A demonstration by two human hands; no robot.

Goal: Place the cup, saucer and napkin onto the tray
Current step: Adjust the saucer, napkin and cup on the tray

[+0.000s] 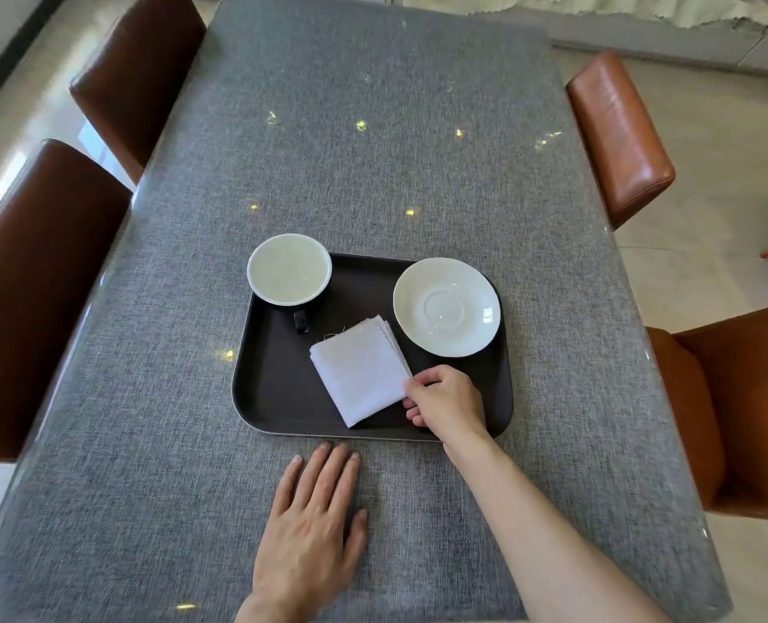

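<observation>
A dark brown tray (274, 397) lies in the middle of the grey table. On its far left corner stands a cup (288, 268), black outside and pale inside, its handle pointing toward me. A white saucer (446, 306) sits on the tray's far right part. A folded white napkin (359, 370) lies on the tray between them, nearer to me. My right hand (447, 403) pinches the napkin's right corner between thumb and fingers. My left hand (312, 530) rests flat on the table just in front of the tray, fingers spread, holding nothing.
The table (373, 150) wears a grey cloth under a clear cover. Two brown chairs (36, 281) stand along its left side and two orange-brown chairs (616, 137) along its right. Pale floor tiles surround it.
</observation>
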